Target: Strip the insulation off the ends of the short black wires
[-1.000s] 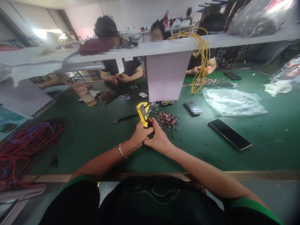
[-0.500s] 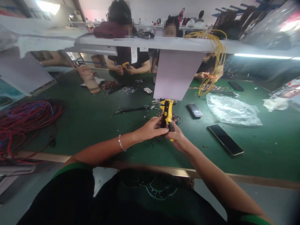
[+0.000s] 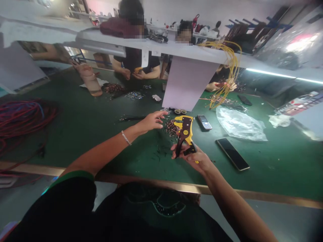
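Note:
My right hand (image 3: 195, 157) is wrapped round the handles of a yellow and black wire stripper (image 3: 186, 132), its jaws pointing away from me above the green table (image 3: 133, 148). Off to its left, my left hand (image 3: 153, 121) reaches forward with fingers apart and nothing visible in them. Beneath those fingertips and beside the stripper's head lies a heap of short copper-ended wire pieces (image 3: 172, 127). A bundle of thin black wires (image 3: 132, 118) runs behind my left hand, partly hidden by it. Small silvery pieces (image 3: 165, 110) are scattered just past my fingertips.
On the right are a keypad phone (image 3: 204, 122), a smartphone (image 3: 232, 154) and a clear plastic bag (image 3: 239, 124). Coiled red cables (image 3: 27, 117) lie at the left. An upright panel (image 3: 189, 82) supports the shelf ahead. Across the table a person (image 3: 136, 64) holds a yellow tool.
My left hand has left the wire stripper and moved forward and left, its fingers opening. The stripper stays in my right hand, slightly closer to me. The whole view has shifted a little.

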Demonstrator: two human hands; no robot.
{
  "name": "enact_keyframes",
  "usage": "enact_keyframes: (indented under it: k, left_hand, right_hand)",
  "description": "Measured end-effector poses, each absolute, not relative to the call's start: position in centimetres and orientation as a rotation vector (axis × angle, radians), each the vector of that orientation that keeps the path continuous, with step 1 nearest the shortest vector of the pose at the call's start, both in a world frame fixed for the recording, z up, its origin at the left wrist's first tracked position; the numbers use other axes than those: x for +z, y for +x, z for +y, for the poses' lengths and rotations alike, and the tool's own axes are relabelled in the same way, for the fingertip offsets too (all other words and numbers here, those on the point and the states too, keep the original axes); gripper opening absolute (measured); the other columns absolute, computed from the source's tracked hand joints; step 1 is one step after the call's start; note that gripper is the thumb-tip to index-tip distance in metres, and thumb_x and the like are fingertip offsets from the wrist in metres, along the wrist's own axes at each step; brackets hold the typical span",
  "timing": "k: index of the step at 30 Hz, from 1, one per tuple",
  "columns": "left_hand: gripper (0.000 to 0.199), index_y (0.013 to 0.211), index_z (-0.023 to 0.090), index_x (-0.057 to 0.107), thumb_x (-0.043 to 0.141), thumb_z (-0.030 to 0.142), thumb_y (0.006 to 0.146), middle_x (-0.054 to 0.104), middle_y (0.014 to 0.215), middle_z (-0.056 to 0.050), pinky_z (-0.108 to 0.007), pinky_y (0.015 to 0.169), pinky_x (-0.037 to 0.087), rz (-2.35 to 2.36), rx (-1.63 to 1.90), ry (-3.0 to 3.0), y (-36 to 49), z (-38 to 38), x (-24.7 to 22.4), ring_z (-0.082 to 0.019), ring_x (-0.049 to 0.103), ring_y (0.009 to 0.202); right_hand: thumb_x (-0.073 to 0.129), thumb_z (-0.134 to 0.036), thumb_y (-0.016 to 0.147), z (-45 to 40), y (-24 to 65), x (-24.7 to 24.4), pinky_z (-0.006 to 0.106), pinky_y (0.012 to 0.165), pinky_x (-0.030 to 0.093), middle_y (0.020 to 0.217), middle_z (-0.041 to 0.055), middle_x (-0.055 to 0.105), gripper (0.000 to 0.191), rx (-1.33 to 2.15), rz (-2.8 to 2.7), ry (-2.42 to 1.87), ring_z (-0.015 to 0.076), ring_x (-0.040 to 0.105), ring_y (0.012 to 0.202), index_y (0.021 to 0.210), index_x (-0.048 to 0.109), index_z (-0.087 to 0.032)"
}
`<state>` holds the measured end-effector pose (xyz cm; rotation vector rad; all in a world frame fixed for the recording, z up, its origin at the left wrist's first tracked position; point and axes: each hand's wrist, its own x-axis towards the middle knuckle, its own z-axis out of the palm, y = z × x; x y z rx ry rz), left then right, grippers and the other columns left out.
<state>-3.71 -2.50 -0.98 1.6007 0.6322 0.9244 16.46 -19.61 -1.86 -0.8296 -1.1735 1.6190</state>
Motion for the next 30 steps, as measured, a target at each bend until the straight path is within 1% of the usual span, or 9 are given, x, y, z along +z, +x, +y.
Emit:
enact_keyframes:
  k: [2, 6, 10, 13, 16, 18, 21, 24, 30]
  left_hand:
    - [0.058, 0.106, 0.020, 0.073, 0.066, 0.004, 0.051, 0.068, 0.115, -0.012, -0.034, 0.081, 0.053, 0.552, 0.890, 1.633, -2.1, -2.3, -0.9, -0.023, 0.062, 0.102]
    - [0.048, 0.101, 0.017, 0.073, 0.065, 0.009, 0.055, 0.072, 0.100, -0.012, -0.034, 0.076, 0.053, 0.524, 0.788, 1.697, -0.9, -1.2, -1.7, -0.020, 0.066, 0.086]
    - [0.030, 0.087, 0.016, 0.074, 0.061, 0.012, 0.061, 0.073, 0.083, -0.006, -0.029, 0.071, 0.047, 0.707, 0.581, 2.032, -2.3, 0.5, -3.1, -0.016, 0.063, 0.073]
    - [0.024, 0.079, 0.019, 0.074, 0.059, 0.011, 0.063, 0.072, 0.082, -0.004, -0.028, 0.073, 0.042, 0.837, 0.383, 2.380, -3.1, 1.2, -4.3, -0.018, 0.060, 0.077]
    - [0.023, 0.073, 0.021, 0.073, 0.058, 0.009, 0.060, 0.070, 0.082, -0.003, -0.028, 0.076, 0.039, 0.832, 0.260, 2.538, -3.0, 1.4, -5.3, -0.019, 0.057, 0.083]
    - [0.019, 0.066, 0.021, 0.069, 0.060, 0.008, 0.057, 0.067, 0.077, -0.003, -0.027, 0.073, 0.037, 0.828, 0.217, 2.547, -2.8, 1.5, -5.9, -0.019, 0.054, 0.081]
    - [0.012, 0.057, 0.019, 0.063, 0.062, 0.007, 0.057, 0.061, 0.069, -0.004, -0.028, 0.065, 0.032, 0.820, 0.153, 2.559, -2.6, 1.7, -6.5, -0.019, 0.050, 0.074]
    - [0.013, 0.057, 0.020, 0.060, 0.061, 0.007, 0.060, 0.060, 0.069, -0.003, -0.028, 0.063, 0.029, 0.810, 0.117, 2.561, -2.9, 1.8, -6.7, -0.019, 0.049, 0.073]
    - [0.013, 0.067, 0.021, 0.064, 0.061, 0.010, 0.061, 0.063, 0.075, -0.002, -0.027, 0.062, 0.029, 0.745, 0.008, 2.555, -3.4, 1.9, -6.0, -0.018, 0.051, 0.076]
  right_hand:
    - [0.064, -0.024, 0.060, -19.8, 16.8, -1.8, 0.054, 0.089, 0.048, 0.103, 0.0118, 0.070, 0.041, 1.626, -1.197, -0.834, 0.0272, 0.065, 0.084, 0.101, 0.067, -0.019]
    - [0.072, -0.033, 0.061, -20.3, 17.9, -1.1, 0.053, 0.088, 0.048, 0.104, 0.0104, 0.068, 0.044, 1.557, -1.229, -0.882, 0.0288, 0.064, 0.086, 0.103, 0.066, -0.022]
    - [0.076, -0.032, 0.063, -20.4, 19.4, 0.1, 0.052, 0.097, 0.044, 0.110, 0.0081, 0.066, 0.045, 1.438, -1.304, -0.930, 0.0318, 0.063, 0.102, 0.106, 0.066, -0.026]
    - [0.075, -0.030, 0.066, -19.7, 19.8, 0.2, 0.050, 0.094, 0.047, 0.104, 0.0074, 0.067, 0.046, 1.417, -1.304, -1.032, 0.0310, 0.064, 0.098, 0.111, 0.065, -0.026]
    - [0.075, -0.029, 0.067, -18.7, 19.8, -0.6, 0.049, 0.089, 0.049, 0.102, 0.0070, 0.067, 0.058, 1.437, -1.240, -1.050, 0.0291, 0.066, 0.093, 0.123, 0.059, -0.026]
    - [0.077, -0.029, 0.067, -18.2, 19.8, -1.2, 0.047, 0.088, 0.050, 0.103, 0.0069, 0.067, 0.064, 1.429, -1.229, -1.032, 0.0280, 0.066, 0.092, 0.127, 0.056, -0.026]
    - [0.079, -0.029, 0.068, -17.7, 20.0, -1.8, 0.047, 0.092, 0.049, 0.105, 0.0068, 0.067, 0.064, 1.409, -1.228, -0.987, 0.0270, 0.066, 0.093, 0.127, 0.056, -0.025]
    - [0.080, -0.032, 0.067, -17.4, 20.1, -2.1, 0.049, 0.093, 0.050, 0.103, 0.0070, 0.067, 0.065, 1.419, -1.191, -0.984, 0.0274, 0.066, 0.092, 0.127, 0.056, -0.025]
    - [0.077, -0.041, 0.070, -16.7, 20.0, -1.9, 0.051, 0.090, 0.051, 0.098, 0.0077, 0.066, 0.061, 1.331, -1.192, -1.032, 0.0277, 0.065, 0.088, 0.125, 0.056, -0.024]
